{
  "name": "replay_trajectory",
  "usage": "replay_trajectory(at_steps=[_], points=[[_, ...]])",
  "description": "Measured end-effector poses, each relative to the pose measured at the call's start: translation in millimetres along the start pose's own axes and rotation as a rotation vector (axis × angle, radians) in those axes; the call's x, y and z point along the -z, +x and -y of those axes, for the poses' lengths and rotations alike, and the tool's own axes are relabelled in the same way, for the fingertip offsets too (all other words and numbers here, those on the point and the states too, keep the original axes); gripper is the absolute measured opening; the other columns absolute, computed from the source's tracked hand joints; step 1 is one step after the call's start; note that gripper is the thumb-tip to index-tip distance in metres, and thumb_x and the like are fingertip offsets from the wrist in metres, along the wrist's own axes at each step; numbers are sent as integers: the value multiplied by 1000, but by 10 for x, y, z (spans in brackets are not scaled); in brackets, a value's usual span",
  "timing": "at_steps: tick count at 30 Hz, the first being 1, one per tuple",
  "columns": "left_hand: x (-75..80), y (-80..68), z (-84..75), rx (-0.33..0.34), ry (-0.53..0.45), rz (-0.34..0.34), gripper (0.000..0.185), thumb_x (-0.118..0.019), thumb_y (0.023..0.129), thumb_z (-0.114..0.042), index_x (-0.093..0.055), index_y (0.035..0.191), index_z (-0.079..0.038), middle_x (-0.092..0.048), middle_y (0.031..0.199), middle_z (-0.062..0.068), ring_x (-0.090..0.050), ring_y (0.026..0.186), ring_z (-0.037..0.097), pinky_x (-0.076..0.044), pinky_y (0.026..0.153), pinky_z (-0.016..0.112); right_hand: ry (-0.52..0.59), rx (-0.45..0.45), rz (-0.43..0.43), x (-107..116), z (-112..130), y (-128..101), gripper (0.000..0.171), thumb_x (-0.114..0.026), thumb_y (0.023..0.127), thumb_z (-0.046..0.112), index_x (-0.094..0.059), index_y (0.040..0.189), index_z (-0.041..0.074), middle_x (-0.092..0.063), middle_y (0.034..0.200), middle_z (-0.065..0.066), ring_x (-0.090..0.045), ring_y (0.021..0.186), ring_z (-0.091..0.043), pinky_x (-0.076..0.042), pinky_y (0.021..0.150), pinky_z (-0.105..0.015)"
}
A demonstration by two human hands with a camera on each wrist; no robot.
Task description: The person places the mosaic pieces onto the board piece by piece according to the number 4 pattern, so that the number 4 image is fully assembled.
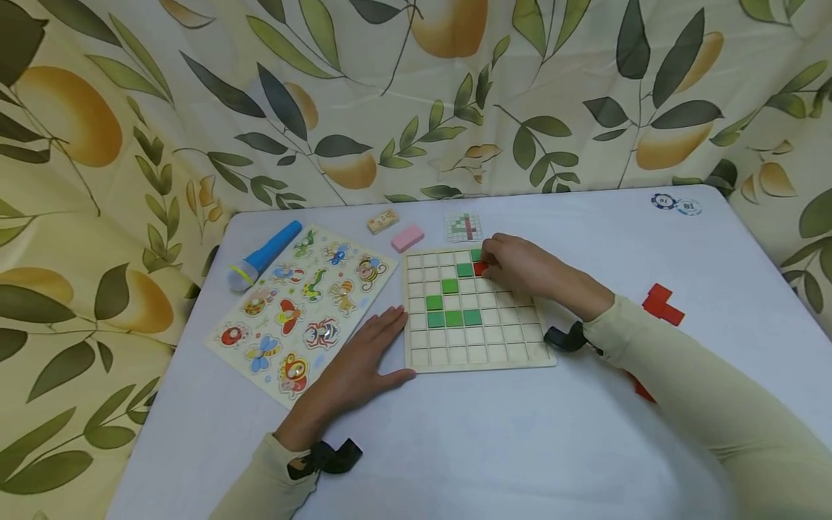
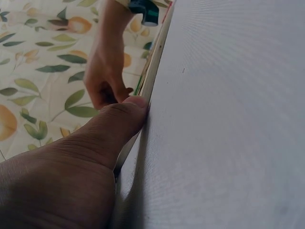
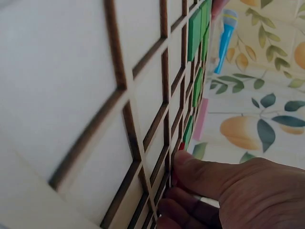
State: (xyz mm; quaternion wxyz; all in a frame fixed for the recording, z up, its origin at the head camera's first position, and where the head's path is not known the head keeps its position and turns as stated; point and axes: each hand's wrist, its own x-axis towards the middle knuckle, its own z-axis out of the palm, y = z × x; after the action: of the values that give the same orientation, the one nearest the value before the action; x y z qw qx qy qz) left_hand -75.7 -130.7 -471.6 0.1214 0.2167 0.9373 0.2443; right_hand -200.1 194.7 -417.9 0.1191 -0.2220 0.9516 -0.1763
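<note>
A wooden grid board [image 1: 481,355] lies mid-table with several green square tiles [image 1: 453,318] set in its cells. One red square tile [image 1: 480,269] sits near the board's far edge, right by the fingertips of my right hand [image 1: 529,269]. The right wrist view shows that hand's thumb and curled fingers [image 3: 190,167] pinching a red tile [image 3: 177,181] low over the cells, mostly hidden by the fingers. My left hand [image 1: 357,368] rests at the board's left side, fingers extended along the edge. Its thumb [image 2: 126,114] touches the near left corner.
Left of the board lies an insect picture puzzle [image 1: 260,321], with a blue toy microphone [image 1: 273,249] beyond it. A pink block [image 1: 407,238], a small wooden block [image 1: 383,221] and a small pattern card [image 1: 464,227] lie behind. Loose red tiles [image 1: 663,305] lie right, some under the sleeve.
</note>
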Motion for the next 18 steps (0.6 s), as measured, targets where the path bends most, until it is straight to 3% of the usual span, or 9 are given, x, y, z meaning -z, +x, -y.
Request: replay_trajectory(at_steps=[5, 10, 13, 18], points=[[-13, 10, 5, 8, -4, -16, 96, -83, 91, -49, -34, 169, -20, -28, 179, -1, -25, 167, 25, -28, 137, 48, 32, -1, 35, 49, -33, 92, 12, -74, 100, 15, -66, 94, 11, -67, 93, -7, -56, 84, -23, -45, 72, -34], [-25, 21, 14, 8, -10, -5, 96, -82, 92, -50, -33, 169, -21, -26, 179, -2, -24, 168, 23, -25, 138, 47, 9, -34, 60, 71, -45, 117, 13, -75, 101, 20, -67, 92, 14, -70, 94, -4, -58, 86, -23, -45, 71, -35], [-33, 24, 10, 9, -10, 5, 96, -81, 92, -50, -32, 169, -21, -26, 179, -2, -23, 168, 24, -26, 138, 47, -64, 4, 35, 48, -53, 20, 7, -73, 102, 18, -74, 102, 12, -72, 99, -6, -60, 89, -23, -52, 75, -37], [-17, 13, -3, 4, -5, -2, 96, -82, 91, -50, -33, 169, -21, -27, 179, -2, -24, 167, 26, -27, 137, 47, -138, 97, -95, 115, -29, -343, 28, -72, 101, 12, -75, 128, 6, -75, 113, -10, -65, 106, -27, -60, 92, -46]])
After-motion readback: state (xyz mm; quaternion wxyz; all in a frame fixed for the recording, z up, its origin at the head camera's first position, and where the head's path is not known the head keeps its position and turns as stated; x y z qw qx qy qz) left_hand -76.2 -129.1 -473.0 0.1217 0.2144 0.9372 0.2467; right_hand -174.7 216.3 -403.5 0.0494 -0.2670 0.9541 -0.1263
